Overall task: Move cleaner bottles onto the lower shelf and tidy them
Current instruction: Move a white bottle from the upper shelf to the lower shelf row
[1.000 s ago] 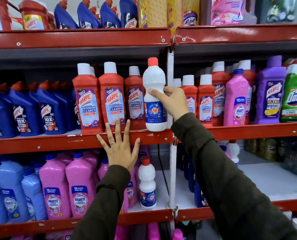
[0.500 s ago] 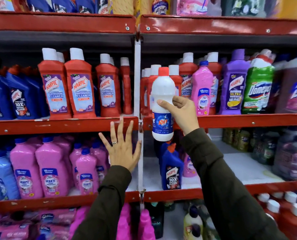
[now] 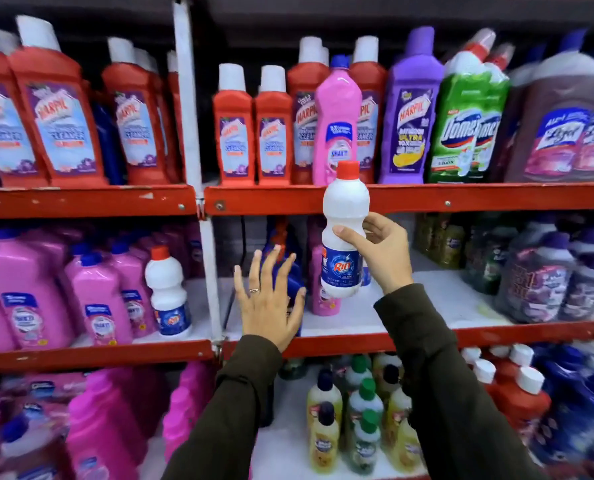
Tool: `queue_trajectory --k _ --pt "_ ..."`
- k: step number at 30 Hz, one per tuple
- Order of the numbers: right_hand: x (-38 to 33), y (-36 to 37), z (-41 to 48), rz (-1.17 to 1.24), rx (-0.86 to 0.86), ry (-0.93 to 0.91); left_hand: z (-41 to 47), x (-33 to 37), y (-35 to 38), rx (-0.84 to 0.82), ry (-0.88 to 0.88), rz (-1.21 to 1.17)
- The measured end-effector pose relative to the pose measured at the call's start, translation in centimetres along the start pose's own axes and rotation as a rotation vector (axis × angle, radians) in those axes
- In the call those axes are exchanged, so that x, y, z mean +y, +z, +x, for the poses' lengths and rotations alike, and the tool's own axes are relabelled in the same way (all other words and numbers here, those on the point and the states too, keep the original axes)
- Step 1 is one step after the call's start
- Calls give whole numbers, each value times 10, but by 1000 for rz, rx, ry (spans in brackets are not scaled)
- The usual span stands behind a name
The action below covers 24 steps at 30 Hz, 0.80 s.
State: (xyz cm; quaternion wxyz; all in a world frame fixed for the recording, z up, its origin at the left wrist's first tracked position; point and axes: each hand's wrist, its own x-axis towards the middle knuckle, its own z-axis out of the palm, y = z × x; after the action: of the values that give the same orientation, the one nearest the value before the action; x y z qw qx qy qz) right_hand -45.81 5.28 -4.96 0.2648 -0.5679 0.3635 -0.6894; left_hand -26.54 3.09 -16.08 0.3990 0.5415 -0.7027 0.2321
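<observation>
While the left hand (image 3: 269, 303) spreads open, right-hand fingers (image 3: 349, 237) grip the white bottle (image 3: 344, 233) upright.

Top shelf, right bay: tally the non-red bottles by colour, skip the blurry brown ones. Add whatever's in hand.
Pink plastic bottle with a blue cap: 1
Purple plastic bottle with a purple cap: 1
Green plastic bottles with angled red-and-white necks: 2, side by side
White plastic bottle with a red cap, held in the right hand: 1
Total: 5
</observation>
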Motion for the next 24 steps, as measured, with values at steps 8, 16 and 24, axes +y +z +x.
queue_trajectory --k 8,16,24 --pt "61 -69 -6 -94 -2 74 -29 70 55 -171 -27 -73" --pt "110 -92 18 -125 -39 96 -35 91 103 -347 -100 -43" --pt "161 -90 43 -155 -69 177 -47 80 131 -336 -91 -4"
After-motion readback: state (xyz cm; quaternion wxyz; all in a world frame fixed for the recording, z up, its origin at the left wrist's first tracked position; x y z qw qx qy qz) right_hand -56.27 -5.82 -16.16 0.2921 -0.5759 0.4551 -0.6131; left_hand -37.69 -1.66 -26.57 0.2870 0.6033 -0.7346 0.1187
